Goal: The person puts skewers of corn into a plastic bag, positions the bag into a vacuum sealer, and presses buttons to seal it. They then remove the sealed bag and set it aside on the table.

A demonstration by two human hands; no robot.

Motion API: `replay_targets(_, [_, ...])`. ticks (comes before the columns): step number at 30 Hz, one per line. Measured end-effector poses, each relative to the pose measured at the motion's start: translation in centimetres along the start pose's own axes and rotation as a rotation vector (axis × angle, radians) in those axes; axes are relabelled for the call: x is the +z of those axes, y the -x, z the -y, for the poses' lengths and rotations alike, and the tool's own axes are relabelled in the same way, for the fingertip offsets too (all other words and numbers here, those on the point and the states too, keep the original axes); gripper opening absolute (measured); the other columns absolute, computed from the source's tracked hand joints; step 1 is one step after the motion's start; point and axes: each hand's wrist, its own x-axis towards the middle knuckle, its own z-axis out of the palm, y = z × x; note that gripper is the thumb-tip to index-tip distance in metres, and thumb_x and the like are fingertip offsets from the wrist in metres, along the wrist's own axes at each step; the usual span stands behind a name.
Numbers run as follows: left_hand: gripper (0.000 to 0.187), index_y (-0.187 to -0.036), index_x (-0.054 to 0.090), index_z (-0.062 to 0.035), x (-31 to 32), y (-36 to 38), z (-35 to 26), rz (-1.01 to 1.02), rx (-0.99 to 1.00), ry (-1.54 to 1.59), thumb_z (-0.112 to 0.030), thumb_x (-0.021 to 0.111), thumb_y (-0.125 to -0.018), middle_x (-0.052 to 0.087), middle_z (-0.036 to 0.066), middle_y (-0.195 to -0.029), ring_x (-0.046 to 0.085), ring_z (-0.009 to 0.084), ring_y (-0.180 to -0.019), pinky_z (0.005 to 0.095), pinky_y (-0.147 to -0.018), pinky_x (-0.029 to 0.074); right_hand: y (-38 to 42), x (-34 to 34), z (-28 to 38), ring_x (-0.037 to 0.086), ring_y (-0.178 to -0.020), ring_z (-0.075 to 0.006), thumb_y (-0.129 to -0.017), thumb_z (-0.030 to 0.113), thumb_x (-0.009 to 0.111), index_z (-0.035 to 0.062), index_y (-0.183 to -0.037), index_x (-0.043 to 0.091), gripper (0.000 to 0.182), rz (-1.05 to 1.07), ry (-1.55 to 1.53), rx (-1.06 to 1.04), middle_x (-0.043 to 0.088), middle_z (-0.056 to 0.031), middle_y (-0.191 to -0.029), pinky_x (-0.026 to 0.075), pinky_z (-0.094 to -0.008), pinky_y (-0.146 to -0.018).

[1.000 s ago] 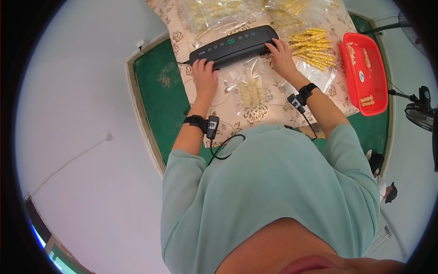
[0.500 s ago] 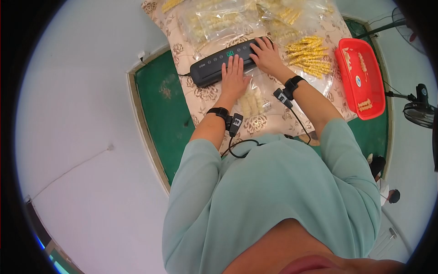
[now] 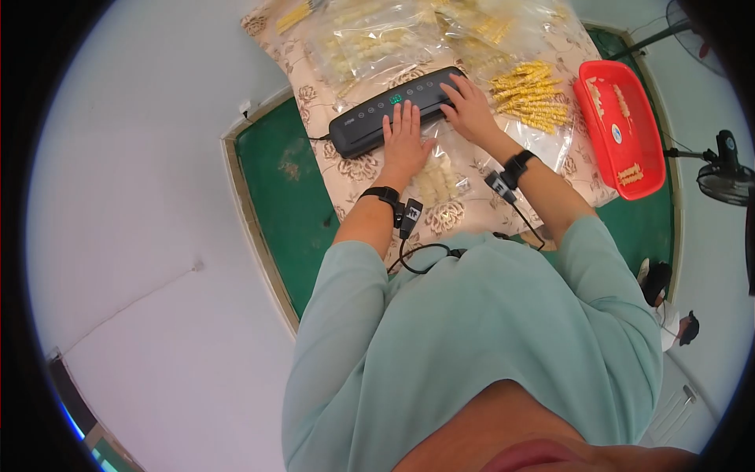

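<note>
"What's that by the left edge of the tabletop (image 3: 305, 94)?"

"A cord (image 3: 319, 138), running into a long black machine (image 3: 373, 118) lying aslant, its green display (image 3: 396, 99) lit. I can't read it from here."

"And the left hand (image 3: 405, 148)?"

"Open, palm down, fingers laid on the machine just below the display, gripping nothing. I'd say the hands are set apart to press evenly."

"So where's the clear bag (image 3: 436, 179)?"

"Flat toward the near edge, between the two forearms, pale pieces inside. Its far end lies at the machine's near side, probably placed so the mouth reaches it; whether it goes in, I can't tell."

"Right hand (image 3: 473, 118)?"

"Open too, fingers spread over the machine's right end, so the machine is under both hands. Beside it lie bunched yellow sticks (image 3: 531, 96); the red tub (image 3: 641, 134) sits at the right edge, likely leaving the arms room."
</note>
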Motion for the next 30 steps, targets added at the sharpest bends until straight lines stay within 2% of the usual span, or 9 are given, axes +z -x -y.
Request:
replay_targets(2, [0.083, -0.146, 0.024, -0.0001, 0.3, 0.0, 0.1, -0.011, 0.013, -0.015, -0.047, 0.057, -0.085, 0.018, 0.016, -0.154, 0.012, 0.0326, -0.143, 0.0511, -0.114, 0.007, 2.9, -2.4, -0.1, 0.047, -0.118, -0.035, -0.087, 0.022, 0.061, 0.007, -0.118, 0.056, 0.035, -0.053, -0.175, -0.006, 0.05, -0.0148, -0.127, 0.039, -0.0437, -0.098])
replay_targets(4, [0.083, -0.145, 0.024, 0.0004, 0.6, 0.0, 0.3, -0.01, 0.031, -0.026, -0.047, 0.057, -0.085, 0.018, 0.017, -0.154, 0.012, 0.0333, -0.143, 0.0514, -0.114, 0.007, 7.1, -5.2, 0.3, 0.055, -0.099, -0.0324, -0.084, 0.012, 0.064, 0.0032, -0.103, 0.059, 0.022, -0.061, -0.284, 0.094, 0.057, -0.0153, -0.104, 0.045, -0.0349, -0.085])
replay_targets(8, [0.084, -0.146, 0.025, 0.0007, 1.4, -0.1, 0.5, -0.029, 0.047, -0.136, -0.049, 0.055, -0.085, 0.018, 0.017, -0.154, 0.012, 0.0352, -0.143, 0.0545, -0.113, 0.009, 17.0, -7.2, -3.4, 0.055, -0.086, -0.0295, -0.084, 0.01, 0.063, 0.0023, -0.091, 0.058, 0.012, -0.125, -0.255, 0.421, 0.055, -0.0136, -0.088, 0.046, -0.0367, -0.077])
replay_targets(10, [0.084, -0.145, 0.024, 0.0014, 1.7, -0.1, 0.5, -0.045, 0.072, -0.144, -0.05, 0.054, -0.086, 0.017, 0.018, -0.154, 0.013, 0.0354, -0.143, 0.0556, -0.112, 0.009, 21.2, -7.9, -6.3, 0.054, -0.079, -0.0288, -0.084, 0.01, 0.063, 0.0014, -0.087, 0.057, 0.011, -0.383, -0.07, 0.617, 0.054, -0.0136, -0.082, 0.046, -0.0376, -0.073])
replay_targets(14, [0.087, -0.146, 0.018, 0.0025, 0.9, 0.0, 0.1, -0.002, 0.058, -0.079, -0.047, 0.055, -0.086, 0.014, 0.019, -0.154, 0.01, 0.036, -0.143, 0.0545, -0.112, 0.009, 26.0, -8.7, -10.7, 0.054, -0.085, -0.0305, -0.083, 0.009, 0.062, 0.001, -0.09, 0.059, 0.011, -0.549, 0.046, 0.769, 0.056, -0.0153, -0.09, 0.046, -0.0367, -0.074])
replay_targets(18, [0.086, -0.146, 0.018, 0.003, 0.8, -0.3, 0.0, 0.038, 0.061, -0.106, -0.047, 0.054, -0.086, 0.013, 0.019, -0.155, 0.009, 0.0365, -0.143, 0.0543, -0.112, 0.008, 25.9, -8.4, -12.8, 0.052, -0.099, -0.0353, -0.084, 0.017, 0.06, 0.0004, -0.101, 0.056, 0.024, -0.496, 0.407, 0.828, 0.054, -0.0183, -0.102, 0.043, -0.0446, -0.084])
replay_targets(22, [0.086, -0.146, 0.017, 0.003, 1.2, -0.1, 0.5, 0.019, 0.081, -0.122, -0.048, 0.053, -0.087, 0.014, 0.019, -0.155, 0.009, 0.0367, -0.143, 0.0542, -0.113, 0.007, 25.3, -5.9, -15.5, 0.047, -0.117, -0.0325, -0.083, 0.02, 0.057, 0.0027, -0.113, 0.056, 0.034, -0.539, 0.485, 0.848, 0.053, -0.0156, -0.121, 0.033, -0.0523, -0.098])
replay_targets(25, [0.085, -0.147, 0.017, 0.0028, 1.5, -0.1, 0.7, 0.024, 0.079, -0.144, -0.047, 0.052, -0.087, 0.014, 0.02, -0.154, 0.009, 0.0369, -0.143, 0.0541, -0.113, 0.007, 24.7, -5.7, -14.8, 0.046, -0.121, -0.0292, -0.083, 0.024, 0.056, 0.0039, -0.117, 0.056, 0.04, -0.385, 0.582, 0.924, 0.053, -0.0135, -0.125, 0.027, -0.0551, -0.103])
replay_targets(30, [0.084, -0.146, 0.017, 0.0025, 1.4, -0.2, 0.5, 0.044, 0.058, -0.123, -0.044, 0.053, -0.087, 0.012, 0.019, -0.155, 0.008, 0.0365, -0.143, 0.0526, -0.114, 0.005, 24.6, -6.1, -14.8, 0.046, -0.121, -0.0265, -0.083, 0.026, 0.055, 0.0052, -0.117, 0.057, 0.04, -0.377, 0.553, 0.924, 0.054, -0.0116, -0.124, 0.026, -0.0541, -0.105])
